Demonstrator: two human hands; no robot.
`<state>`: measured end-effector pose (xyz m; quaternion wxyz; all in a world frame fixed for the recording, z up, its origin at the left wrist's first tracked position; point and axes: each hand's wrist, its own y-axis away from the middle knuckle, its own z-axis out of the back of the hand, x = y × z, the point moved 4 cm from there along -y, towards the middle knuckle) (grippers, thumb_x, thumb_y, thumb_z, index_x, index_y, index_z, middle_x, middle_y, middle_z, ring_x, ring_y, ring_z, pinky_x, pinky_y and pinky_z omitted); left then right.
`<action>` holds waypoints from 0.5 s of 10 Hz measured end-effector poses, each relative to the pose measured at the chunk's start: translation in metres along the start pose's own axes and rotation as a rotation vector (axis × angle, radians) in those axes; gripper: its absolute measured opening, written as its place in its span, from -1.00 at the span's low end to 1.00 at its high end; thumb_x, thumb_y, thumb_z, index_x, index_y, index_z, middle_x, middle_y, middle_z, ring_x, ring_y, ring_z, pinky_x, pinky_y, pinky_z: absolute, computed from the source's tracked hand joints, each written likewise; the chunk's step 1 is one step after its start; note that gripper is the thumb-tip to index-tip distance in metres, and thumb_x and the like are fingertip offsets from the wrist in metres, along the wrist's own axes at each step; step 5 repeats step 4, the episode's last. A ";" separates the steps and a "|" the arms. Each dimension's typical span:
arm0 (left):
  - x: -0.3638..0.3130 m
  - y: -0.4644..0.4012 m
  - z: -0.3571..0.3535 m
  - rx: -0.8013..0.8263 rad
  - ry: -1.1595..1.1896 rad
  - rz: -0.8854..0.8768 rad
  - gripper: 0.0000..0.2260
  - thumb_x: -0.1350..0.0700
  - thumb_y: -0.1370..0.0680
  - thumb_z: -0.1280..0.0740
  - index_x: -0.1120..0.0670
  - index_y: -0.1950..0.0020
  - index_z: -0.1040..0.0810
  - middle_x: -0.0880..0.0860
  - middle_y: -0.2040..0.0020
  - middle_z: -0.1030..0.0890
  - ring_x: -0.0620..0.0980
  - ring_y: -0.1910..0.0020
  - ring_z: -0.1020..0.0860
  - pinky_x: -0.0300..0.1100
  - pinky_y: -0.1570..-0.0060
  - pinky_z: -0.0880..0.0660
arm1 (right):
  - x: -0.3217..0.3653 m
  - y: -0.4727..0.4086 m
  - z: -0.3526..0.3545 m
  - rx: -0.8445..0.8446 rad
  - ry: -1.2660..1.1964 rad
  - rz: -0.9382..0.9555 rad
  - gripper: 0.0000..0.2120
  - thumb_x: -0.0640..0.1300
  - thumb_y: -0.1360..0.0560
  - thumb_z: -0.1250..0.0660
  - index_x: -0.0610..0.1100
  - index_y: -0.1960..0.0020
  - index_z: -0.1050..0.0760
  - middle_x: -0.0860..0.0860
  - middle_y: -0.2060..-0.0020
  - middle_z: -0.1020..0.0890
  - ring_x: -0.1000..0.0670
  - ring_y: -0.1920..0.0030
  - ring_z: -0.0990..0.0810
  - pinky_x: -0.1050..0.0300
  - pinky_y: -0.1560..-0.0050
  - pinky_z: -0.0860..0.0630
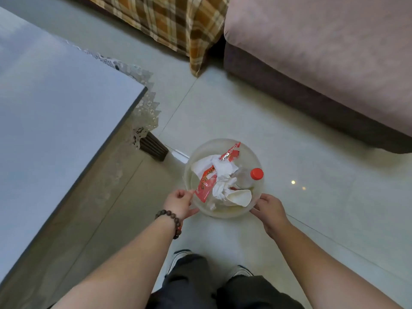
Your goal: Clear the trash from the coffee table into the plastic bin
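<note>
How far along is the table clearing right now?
Done, it seems: the bin on the floor holds red wrappers, crumpled tissues, a paper cup and a bottle with a red cap, and the visible part of the coffee table shows no trash. In hand: the left hand and right hand grip the bin's sides. Left: unclear; part of the table lies out of view.

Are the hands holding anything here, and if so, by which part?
Both hands are on the clear plastic bin: the left hand at its near-left rim and wall, the right hand at its near-right side. Whether it is lifted cannot be told.
</note>
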<state>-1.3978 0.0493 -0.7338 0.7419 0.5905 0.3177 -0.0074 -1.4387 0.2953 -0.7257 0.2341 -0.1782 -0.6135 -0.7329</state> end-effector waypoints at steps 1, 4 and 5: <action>0.010 -0.019 -0.004 -0.004 -0.011 0.019 -0.82 0.19 -0.59 -0.31 0.16 0.16 -0.35 0.33 -0.14 -0.53 0.25 -0.19 -0.55 0.09 -0.01 -0.60 | -0.009 -0.015 -0.004 -0.033 -0.002 -0.015 -0.88 -0.39 -0.38 -0.27 -0.37 0.12 -0.54 -0.34 0.09 -0.64 -0.33 -0.07 -0.59 -0.33 -0.16 -0.49; 0.011 -0.010 0.005 -0.005 -0.175 0.052 -0.79 -0.01 -0.62 -0.25 0.14 -0.03 -0.43 0.04 0.13 -0.46 0.06 0.05 -0.49 0.09 -0.09 -0.56 | -0.002 -0.001 -0.006 -0.022 0.013 -0.079 -0.59 -0.18 -0.49 -0.27 -0.17 -0.32 -0.39 -0.11 -0.03 -0.61 -0.14 -0.14 -0.58 -0.13 -0.24 -0.50; 0.011 -0.010 0.005 -0.005 -0.175 0.052 -0.79 -0.01 -0.62 -0.25 0.14 -0.03 -0.43 0.04 0.13 -0.46 0.06 0.05 -0.49 0.09 -0.09 -0.56 | -0.002 -0.001 -0.006 -0.022 0.013 -0.079 -0.59 -0.18 -0.49 -0.27 -0.17 -0.32 -0.39 -0.11 -0.03 -0.61 -0.14 -0.14 -0.58 -0.13 -0.24 -0.50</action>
